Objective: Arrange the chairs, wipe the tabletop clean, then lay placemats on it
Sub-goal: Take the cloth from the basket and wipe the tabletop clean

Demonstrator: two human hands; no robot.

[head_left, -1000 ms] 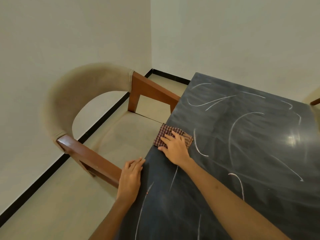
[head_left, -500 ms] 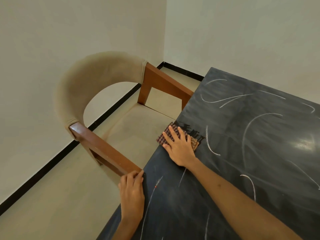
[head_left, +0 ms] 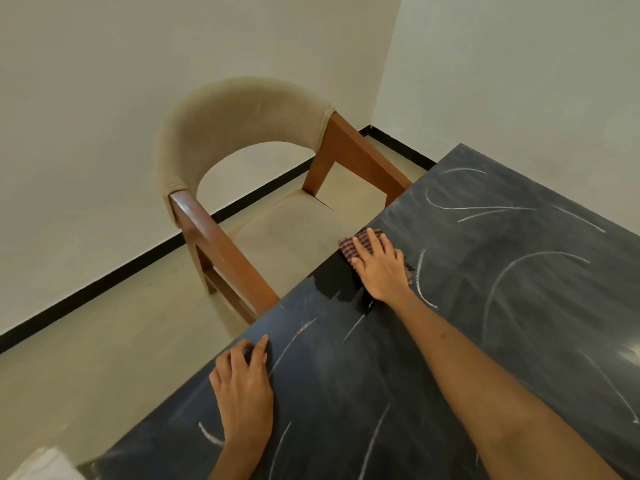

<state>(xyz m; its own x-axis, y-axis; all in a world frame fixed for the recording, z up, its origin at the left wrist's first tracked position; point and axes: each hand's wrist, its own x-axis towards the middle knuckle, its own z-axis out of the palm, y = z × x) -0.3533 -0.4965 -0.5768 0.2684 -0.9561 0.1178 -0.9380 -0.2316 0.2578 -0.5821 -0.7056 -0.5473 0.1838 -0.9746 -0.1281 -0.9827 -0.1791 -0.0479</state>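
A dark tabletop (head_left: 502, 306) streaked with white chalk marks fills the right and lower part of the view. My right hand (head_left: 379, 268) presses flat on a red checked cloth (head_left: 349, 247) at the table's left edge, leaving a dark wet patch just behind it. My left hand (head_left: 244, 386) rests on the tabletop near the same edge, closer to me, fingers slightly bent and holding nothing. A beige upholstered chair (head_left: 242, 133) with brown wooden arms stands tucked against that edge, its seat partly under the table.
White walls with a black skirting strip (head_left: 104, 285) meet in a corner behind the chair. Beige floor (head_left: 104, 358) lies left of the table. A pale object (head_left: 38, 465) shows at the bottom left corner.
My right hand has slid the cloth along the table's edge away from me, leaving a wet streak. My left hand has shifted fully onto the tabletop. The view has panned left.
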